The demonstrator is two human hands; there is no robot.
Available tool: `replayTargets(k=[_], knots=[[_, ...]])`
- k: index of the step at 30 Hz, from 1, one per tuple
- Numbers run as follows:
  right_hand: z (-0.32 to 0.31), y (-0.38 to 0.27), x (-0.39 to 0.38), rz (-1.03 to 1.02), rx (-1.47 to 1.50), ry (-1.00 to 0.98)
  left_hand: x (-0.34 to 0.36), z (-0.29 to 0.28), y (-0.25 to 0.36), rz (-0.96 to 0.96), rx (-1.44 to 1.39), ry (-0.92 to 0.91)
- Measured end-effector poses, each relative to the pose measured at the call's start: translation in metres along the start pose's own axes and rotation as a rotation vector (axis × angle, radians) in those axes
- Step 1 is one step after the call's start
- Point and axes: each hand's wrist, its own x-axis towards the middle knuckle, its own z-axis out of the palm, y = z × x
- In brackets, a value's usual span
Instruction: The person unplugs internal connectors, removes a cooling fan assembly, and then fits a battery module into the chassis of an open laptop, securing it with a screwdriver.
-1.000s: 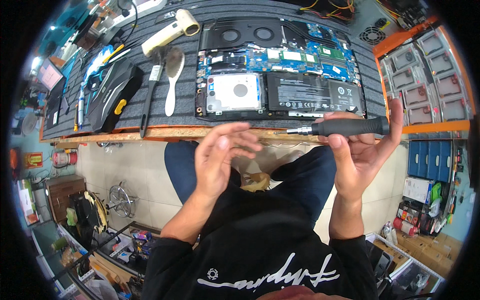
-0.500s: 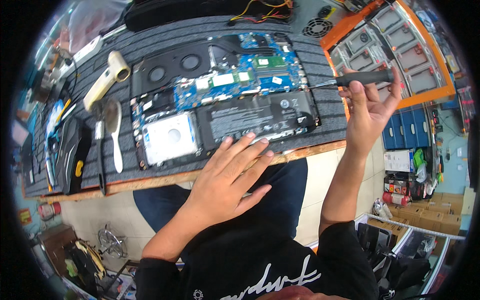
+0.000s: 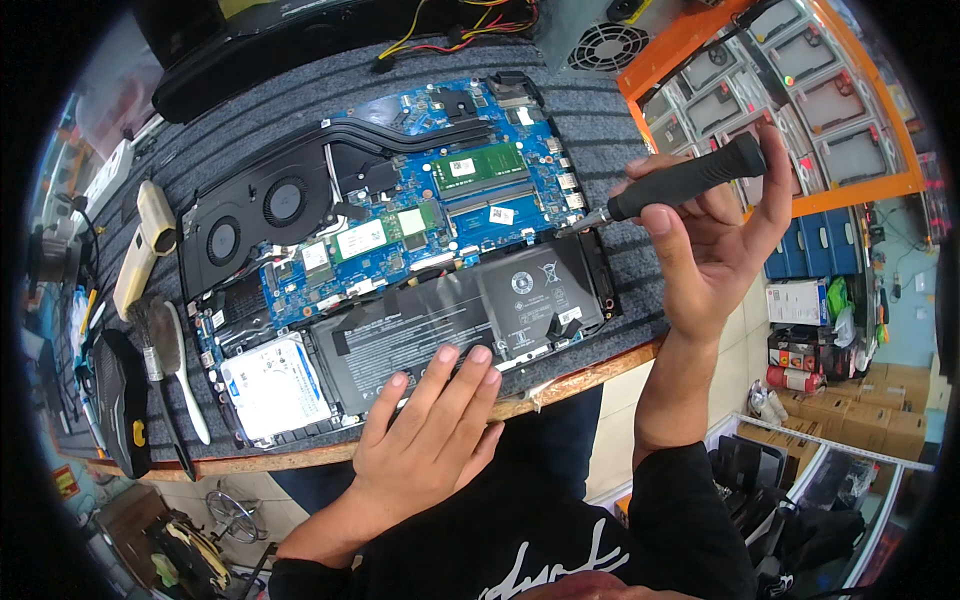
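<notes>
Laptop point(image 3: 400, 260), opened, underside up, on a grey ribbed mat point(image 3: 600, 130) at the bench's front edge. Left hand point(image 3: 425, 440): flat, fingers spread, pressing the black battery point(image 3: 450, 325) at the near edge. Silver hard drive point(image 3: 272, 385) just left of the battery. Right hand point(image 3: 710, 245): closed around a black-handled screwdriver point(image 3: 680, 182), tip at the laptop's right edge. Blue mainboard point(image 3: 440, 210) beyond the battery; two black fans point(image 3: 255, 215) to its left. Brush point(image 3: 175, 360) left of the laptop. Orange parts tray point(image 3: 700, 30) far right.
</notes>
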Motion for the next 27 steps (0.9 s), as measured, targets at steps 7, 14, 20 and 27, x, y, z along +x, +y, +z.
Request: replayTargets(k=[7, 14, 20, 27], knots=[[-0.002, 0.008, 0.001, -0.064, -0.072, -0.087, 0.002, 0.002, -0.001, 0.011, 0.011, 0.007], [-0.002, -0.003, 0.007, -0.005, -0.022, -0.211, 0.003, 0.003, 0.001, -0.001, 0.025, 0.027], [0.014, -0.003, 0.018, -0.23, -0.472, -0.222, -0.001, -0.002, -0.002, -0.016, -0.131, 0.078], [0.008, -0.018, 0.008, 0.032, -0.455, -0.185, 0.008, -0.063, -0.063, -0.145, -0.236, 0.265]])
